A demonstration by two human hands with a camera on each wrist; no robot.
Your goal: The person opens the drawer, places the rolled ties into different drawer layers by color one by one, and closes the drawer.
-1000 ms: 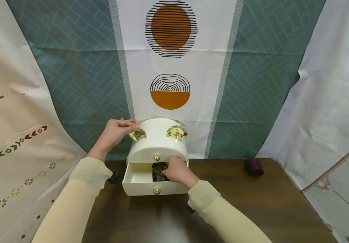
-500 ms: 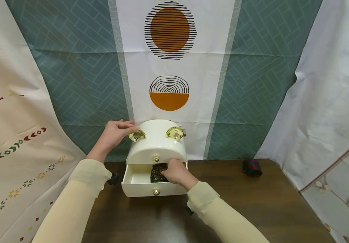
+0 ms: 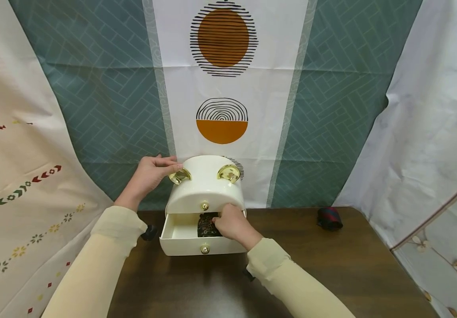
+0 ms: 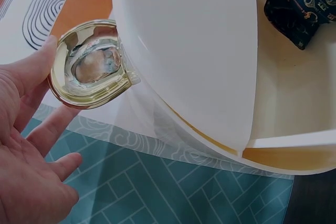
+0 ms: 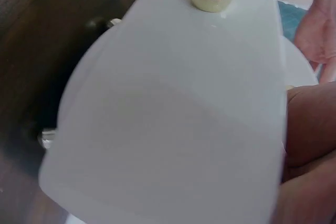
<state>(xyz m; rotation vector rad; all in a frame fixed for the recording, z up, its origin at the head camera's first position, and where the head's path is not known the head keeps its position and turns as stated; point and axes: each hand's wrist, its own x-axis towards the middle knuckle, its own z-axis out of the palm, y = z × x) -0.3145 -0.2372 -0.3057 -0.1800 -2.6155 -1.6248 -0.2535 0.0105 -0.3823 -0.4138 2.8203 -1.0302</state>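
Observation:
A glossy white storage box (image 3: 200,190), rounded on top with gold ear-shaped pieces, has its lower drawer (image 3: 178,247) pulled out. In the drawer lies a folded dark necktie (image 3: 206,225); the left wrist view shows the key print and pointed end of this necktie (image 4: 304,3). My left hand (image 3: 153,170) pinches the left gold ear (image 3: 180,175) between thumb and fingers. My right hand (image 3: 233,223) reaches into the drawer's right side with curled fingers and grips the necktie's right part. Its fingertips are hidden.
A rolled dark red-and-navy necktie (image 3: 329,219) lies at the back right of the brown table (image 3: 292,256). Patterned cloths hang behind and at both sides. A gold knob (image 3: 204,250) sticks out from the drawer front.
My right thumb has shifted slightly on the necktie, and the necktie's visible part has changed shape a little. My left hand has stayed on the gold ear.

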